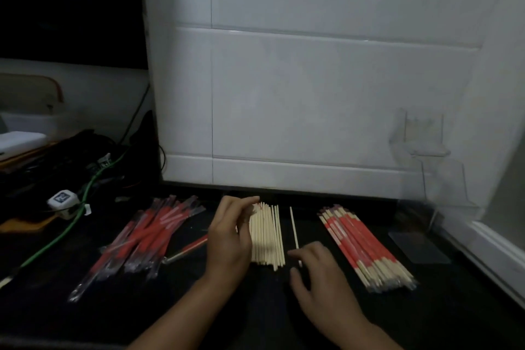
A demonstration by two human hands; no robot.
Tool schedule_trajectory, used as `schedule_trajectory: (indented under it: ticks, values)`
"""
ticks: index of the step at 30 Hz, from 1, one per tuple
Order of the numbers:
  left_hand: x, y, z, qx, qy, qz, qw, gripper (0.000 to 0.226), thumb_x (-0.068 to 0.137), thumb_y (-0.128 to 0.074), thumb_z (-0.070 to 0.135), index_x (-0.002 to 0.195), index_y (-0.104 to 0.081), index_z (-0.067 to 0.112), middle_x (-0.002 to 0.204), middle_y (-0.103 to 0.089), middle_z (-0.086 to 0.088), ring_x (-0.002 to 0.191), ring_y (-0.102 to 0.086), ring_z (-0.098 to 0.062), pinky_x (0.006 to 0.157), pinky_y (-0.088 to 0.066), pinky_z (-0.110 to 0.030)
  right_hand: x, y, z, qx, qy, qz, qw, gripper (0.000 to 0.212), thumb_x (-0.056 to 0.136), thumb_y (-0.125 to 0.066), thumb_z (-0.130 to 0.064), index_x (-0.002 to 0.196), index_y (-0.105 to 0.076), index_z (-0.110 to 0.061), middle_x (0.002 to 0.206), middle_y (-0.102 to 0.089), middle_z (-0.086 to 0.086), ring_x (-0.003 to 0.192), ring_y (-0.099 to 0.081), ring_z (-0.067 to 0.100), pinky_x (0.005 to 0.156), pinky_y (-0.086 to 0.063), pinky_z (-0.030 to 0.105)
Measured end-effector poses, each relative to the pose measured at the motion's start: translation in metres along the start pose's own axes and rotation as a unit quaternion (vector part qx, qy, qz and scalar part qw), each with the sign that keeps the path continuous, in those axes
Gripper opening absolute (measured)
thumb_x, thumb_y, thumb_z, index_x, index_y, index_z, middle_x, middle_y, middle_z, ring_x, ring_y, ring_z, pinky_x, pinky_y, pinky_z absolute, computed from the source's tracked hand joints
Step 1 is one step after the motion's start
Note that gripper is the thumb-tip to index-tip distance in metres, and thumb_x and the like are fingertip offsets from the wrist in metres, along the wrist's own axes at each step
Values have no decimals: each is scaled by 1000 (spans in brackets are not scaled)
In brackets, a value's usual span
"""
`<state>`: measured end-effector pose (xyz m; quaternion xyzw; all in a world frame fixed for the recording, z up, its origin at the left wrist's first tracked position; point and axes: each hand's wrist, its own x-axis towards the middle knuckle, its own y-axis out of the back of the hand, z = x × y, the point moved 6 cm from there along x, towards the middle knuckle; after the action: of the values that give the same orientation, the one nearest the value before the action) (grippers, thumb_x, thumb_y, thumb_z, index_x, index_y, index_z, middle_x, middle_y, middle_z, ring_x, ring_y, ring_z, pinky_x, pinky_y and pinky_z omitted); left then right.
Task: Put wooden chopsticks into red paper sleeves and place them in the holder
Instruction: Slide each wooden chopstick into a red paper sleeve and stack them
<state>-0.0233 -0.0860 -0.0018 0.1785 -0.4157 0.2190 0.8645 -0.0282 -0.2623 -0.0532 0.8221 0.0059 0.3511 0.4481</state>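
From the head view, our left hand [230, 239] rests with relaxed fingers on the bare chopsticks [267, 236], steadying them; our right hand [315, 273] pinches a single chopstick [294, 229] drawn aside for sleeving; empty red sleeves [147, 233] lie left, sleeved pairs [366, 247] right, near the clear holder [423, 145].

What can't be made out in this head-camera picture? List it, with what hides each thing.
- Bare chopsticks, head view: the stack's left edge is hidden by the left hand.
- Single chopstick: its near end is covered by the right hand.
- Clear holder: its contents are unreadable, since it is transparent and dim.
- Empty red sleeves: their print is too blurred.
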Motion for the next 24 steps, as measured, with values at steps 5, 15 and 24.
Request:
schedule_trajectory:
  ticks: [5, 15, 24]
  values:
    - [11, 7, 8, -25, 26, 22, 999, 27, 97, -52, -2, 114, -68, 11, 98, -59, 1, 94, -60, 4, 83, -43, -6, 17, -8, 36, -87, -160, -56, 982, 37, 97, -50, -43, 126, -57, -21, 113, -41, -6, 107, -44, 7, 93, -40, 20]
    - [23, 15, 15, -35, 45, 32, 998, 33, 100, -46, 1, 100, -63, 30, 101, -58, 6, 96, -58, 3, 85, -42, -5, 33, -13, 34, -134, -235, -80, 959, 14, 96, -54, -24, 82, -59, -20, 96, -50, -4, 80, -52, 6, 63, -39, 17]
    - [28, 6, 9, -85, 74, -31, 993, 25, 103, -46, 14, 96, -61, 33, 76, -61, 9, 66, -55, -7, 62, -44, -19, 69, 85, 15, 235, -193, 219, 927, 5, 88, -67, -5, 86, -69, -9, 70, -68, 4, 62, -65, 10, 62, -52, 26]
